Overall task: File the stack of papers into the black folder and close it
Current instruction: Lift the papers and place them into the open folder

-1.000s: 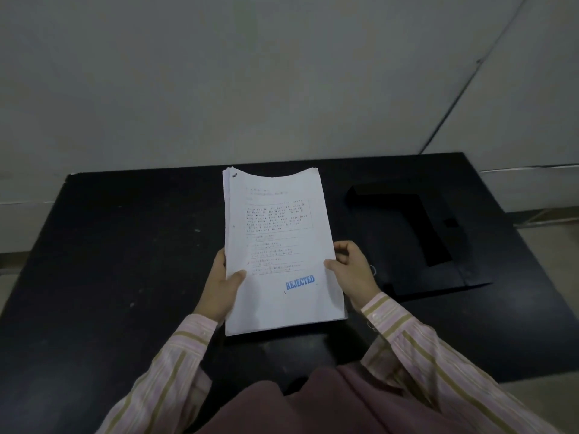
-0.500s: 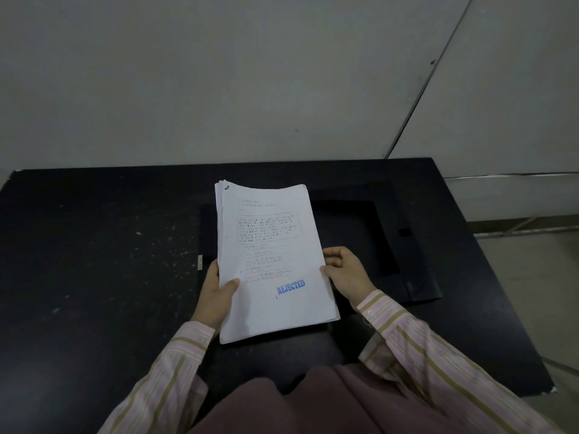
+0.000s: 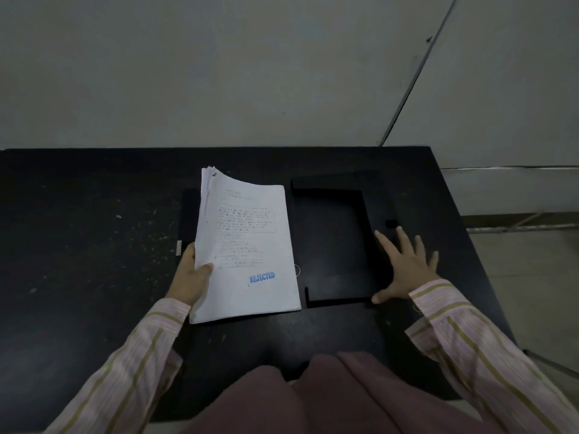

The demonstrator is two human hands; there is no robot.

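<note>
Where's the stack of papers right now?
In the head view the stack of papers sits left of centre, gripped along its left edge by the left hand, just left of the open black folder that the right hand presses flat.

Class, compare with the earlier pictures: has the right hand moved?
Yes. The right hand left the paper stack and went rightward, now spread on the black folder.

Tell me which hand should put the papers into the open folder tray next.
Left. The left hand already grips the stack of papers at its left edge, beside the tray. The right hand lies flat on the black folder, probably steadying it.
</note>
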